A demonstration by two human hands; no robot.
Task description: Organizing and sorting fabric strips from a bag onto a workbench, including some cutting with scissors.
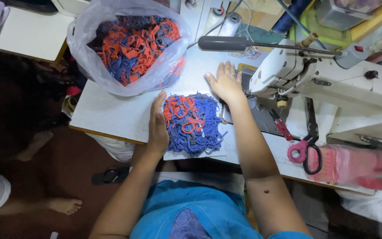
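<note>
Head view, looking down: heap of blue and orange fabric scraps (193, 124) at the near edge of the white sewing table (111, 113), partly on a pale sheet that overhangs the table edge. Left hand (158, 126) pressed edge-on against the heap's left side, fingers straight and together, gripping nothing. Right hand (225, 82) flat on the table at the heap's far right corner, fingers extended and close together, palm down, nothing held. Just behind the heap — clear plastic bag (129, 44), mouth open, full of the same blue and orange scraps. To the right, white sewing machine (328, 77), its head just beside the right hand. Small red thread snips (280, 125) on the machine bed; pink-handled scissors (308, 141) further right; pink plastic packet (354, 166) at the table's right end. Down on the floor, left — another person's bare feet (65, 204).
</note>
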